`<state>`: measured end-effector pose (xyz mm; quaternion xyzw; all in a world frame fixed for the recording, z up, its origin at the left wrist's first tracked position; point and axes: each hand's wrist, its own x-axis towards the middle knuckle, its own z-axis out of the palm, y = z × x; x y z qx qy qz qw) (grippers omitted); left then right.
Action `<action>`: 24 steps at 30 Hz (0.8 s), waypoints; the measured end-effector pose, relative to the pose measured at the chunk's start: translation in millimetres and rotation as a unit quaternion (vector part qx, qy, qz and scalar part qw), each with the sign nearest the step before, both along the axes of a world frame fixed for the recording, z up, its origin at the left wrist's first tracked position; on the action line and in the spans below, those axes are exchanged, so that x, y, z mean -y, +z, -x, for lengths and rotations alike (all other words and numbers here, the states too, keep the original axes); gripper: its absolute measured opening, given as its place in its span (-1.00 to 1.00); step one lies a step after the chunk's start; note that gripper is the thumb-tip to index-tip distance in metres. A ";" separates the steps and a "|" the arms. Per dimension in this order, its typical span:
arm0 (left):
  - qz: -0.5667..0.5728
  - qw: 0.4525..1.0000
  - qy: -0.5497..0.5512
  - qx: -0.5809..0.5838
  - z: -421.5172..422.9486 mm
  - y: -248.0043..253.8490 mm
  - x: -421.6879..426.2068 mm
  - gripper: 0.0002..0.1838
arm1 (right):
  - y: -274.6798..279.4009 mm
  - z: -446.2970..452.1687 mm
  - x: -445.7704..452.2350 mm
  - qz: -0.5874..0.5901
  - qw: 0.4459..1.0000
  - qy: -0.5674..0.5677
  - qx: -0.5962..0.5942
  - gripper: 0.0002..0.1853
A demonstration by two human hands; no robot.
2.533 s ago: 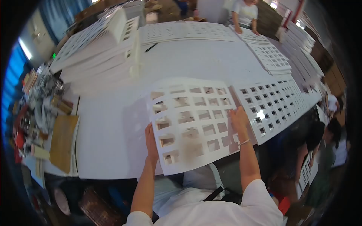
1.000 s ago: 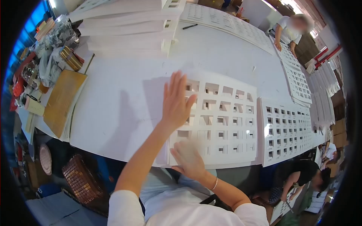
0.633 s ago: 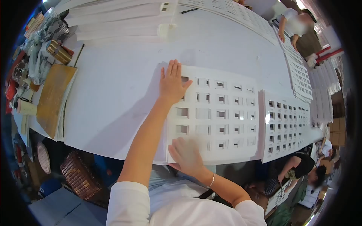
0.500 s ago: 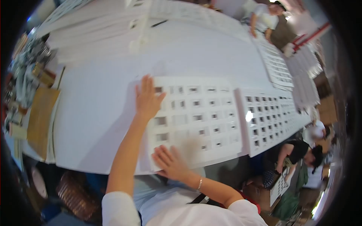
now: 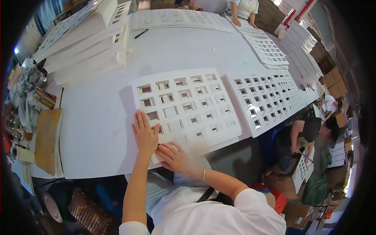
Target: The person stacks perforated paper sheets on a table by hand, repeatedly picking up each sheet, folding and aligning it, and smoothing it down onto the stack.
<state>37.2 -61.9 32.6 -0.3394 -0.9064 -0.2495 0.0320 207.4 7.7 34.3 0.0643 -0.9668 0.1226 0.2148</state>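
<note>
A white sheet with rows of rectangular cut-outs lies before me on the white table, apparently on top of other sheets. My left hand rests flat on its left edge, fingers and thumb spread. Close beside it, my right hand lies on the sheet's near left corner with its fingers stretched out; its back is partly blurred. Neither hand holds anything. Right of the sheet is a stack of boards with smaller dark openings.
Tall stacks of white sheets stand at the back left, near a black pen. A brown board and clutter line the left side. A person is across the table; another person sits at the right.
My left hand has come down along the sheet's left edge, nearer my right hand. Earlier, both hands held the sheet raised by its sides; now it lies flat. The camera view has shifted.
</note>
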 end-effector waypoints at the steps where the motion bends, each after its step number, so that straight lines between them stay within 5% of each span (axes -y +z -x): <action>1: 0.010 1.000 0.005 -0.005 -2.2 -0.5 0.0 -0.14 | -1.5 -6.3 2.3 0.004 1.000 -0.013 0.007 -0.37; 24: 0.024 0.999 0.024 -0.020 -2.3 -2.3 -1.8 -0.14 | -14.3 -15.3 12.2 0.003 0.998 -0.061 -0.011 -0.44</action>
